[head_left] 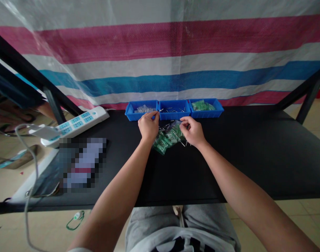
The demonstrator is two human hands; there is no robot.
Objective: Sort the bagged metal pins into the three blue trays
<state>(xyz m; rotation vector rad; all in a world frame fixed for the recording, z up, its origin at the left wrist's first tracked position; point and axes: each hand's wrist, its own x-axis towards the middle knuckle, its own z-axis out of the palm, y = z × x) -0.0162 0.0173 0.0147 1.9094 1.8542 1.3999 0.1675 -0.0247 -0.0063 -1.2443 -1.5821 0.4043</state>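
Note:
Three blue bins stand side by side at the table's back: the left bin holds clear pieces, the middle bin metal pins, the right bin green packets. In front of them lies a pile of green packets with metal pins among them. My left hand is closed at the front edge between the left and middle bins; what its fingertips pinch is too small to make out. My right hand has its fingers bent at the pile's right side, thumb and fingertips near a clear bag; its grip is unclear.
A white power strip with a plugged-in charger and cable lies at the back left. A blurred flat object rests on the black table at left. Black frame bars rise at both sides. A person's leg shows at far left.

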